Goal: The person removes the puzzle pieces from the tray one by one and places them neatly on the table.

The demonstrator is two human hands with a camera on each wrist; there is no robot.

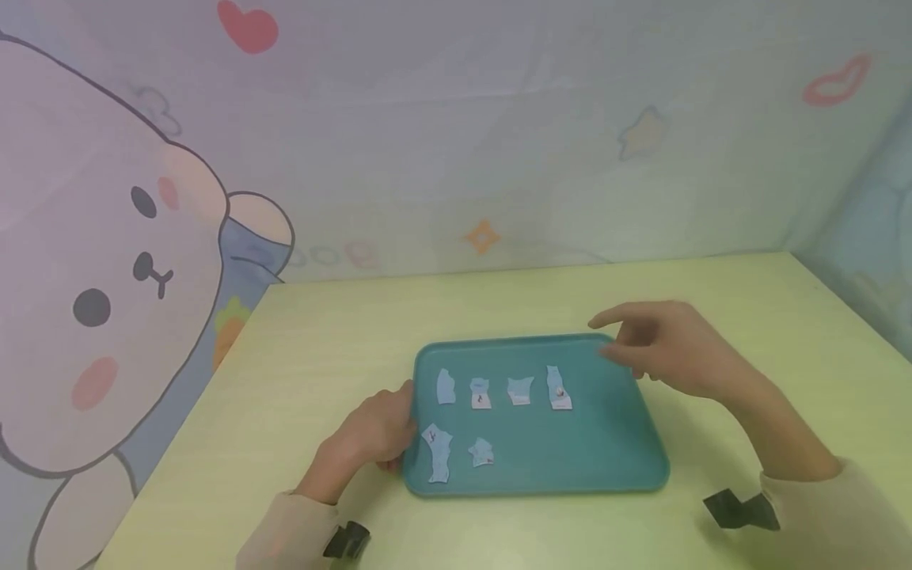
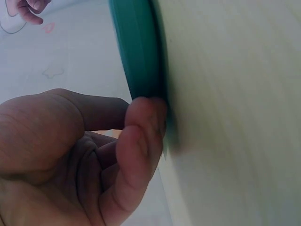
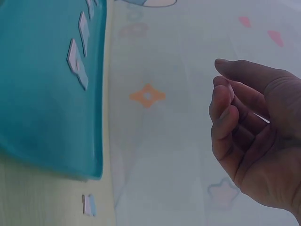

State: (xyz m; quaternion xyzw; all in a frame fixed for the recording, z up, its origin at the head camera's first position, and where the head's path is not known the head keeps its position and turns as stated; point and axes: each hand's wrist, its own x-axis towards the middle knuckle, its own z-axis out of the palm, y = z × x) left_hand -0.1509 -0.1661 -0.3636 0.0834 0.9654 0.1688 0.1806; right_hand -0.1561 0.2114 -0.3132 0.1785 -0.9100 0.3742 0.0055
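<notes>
A teal tray [image 1: 606, 459] lies on the table with several flat, irregular light-blue and white puzzle pieces on it. The back row includes a tall piece [image 1: 559, 388] at its right end; nearer the front are a long piece [image 1: 438, 455] and a smaller piece [image 1: 482, 452]. My left hand [image 1: 381, 427] grips the tray's left edge; the left wrist view shows thumb and fingertips at its rim [image 2: 138, 56]. Raised over the tray's back right corner, my right hand [image 1: 663, 348] holds nothing, its fingers loosely bent and thumb apart.
Another small piece [image 3: 88, 205] sits on the table just outside the tray's corner in the right wrist view. The pale yellow table [image 1: 342, 324] backs onto a hanging cloth [image 1: 442, 142] printed with hearts, stars and a large cartoon animal.
</notes>
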